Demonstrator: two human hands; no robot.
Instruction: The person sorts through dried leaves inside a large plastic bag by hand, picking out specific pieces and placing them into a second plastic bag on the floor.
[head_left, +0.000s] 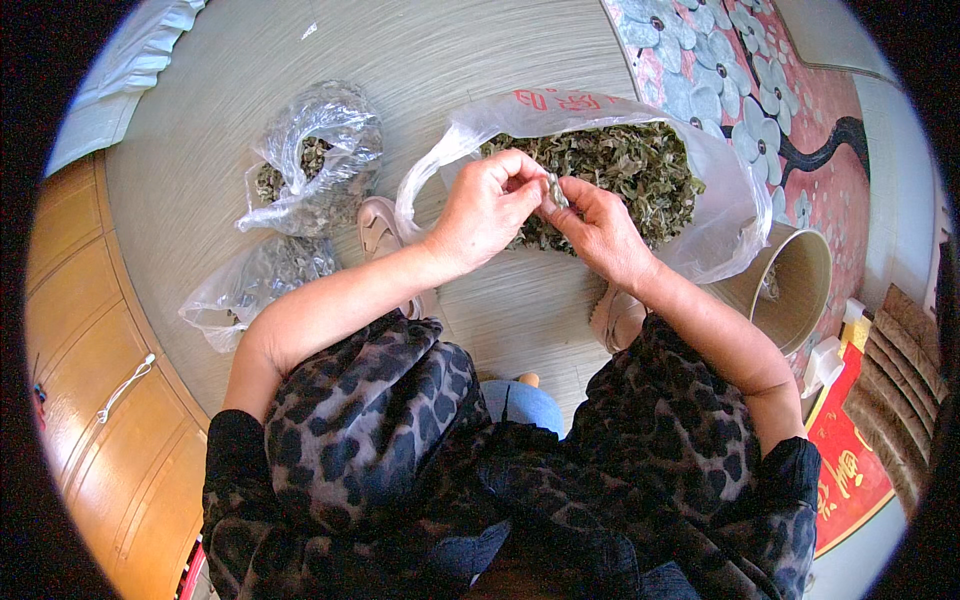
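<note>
A small piece of dried leaf is pinched between my two hands. My left hand grips its left side with thumb and fingers, and my right hand has its right side between thumb and forefinger. Both hands are over the near edge of a large, open, translucent plastic bag with red writing on it. Dried, crumpled greenish-brown leaves fill the bag's mouth. My fingers partly hide the pinched piece.
Two smaller clear plastic bags with dried plant matter sit on the floor at left. A beige bin stands right of the large bag. Wooden cabinet doors are at far left, a floral-patterned panel at right.
</note>
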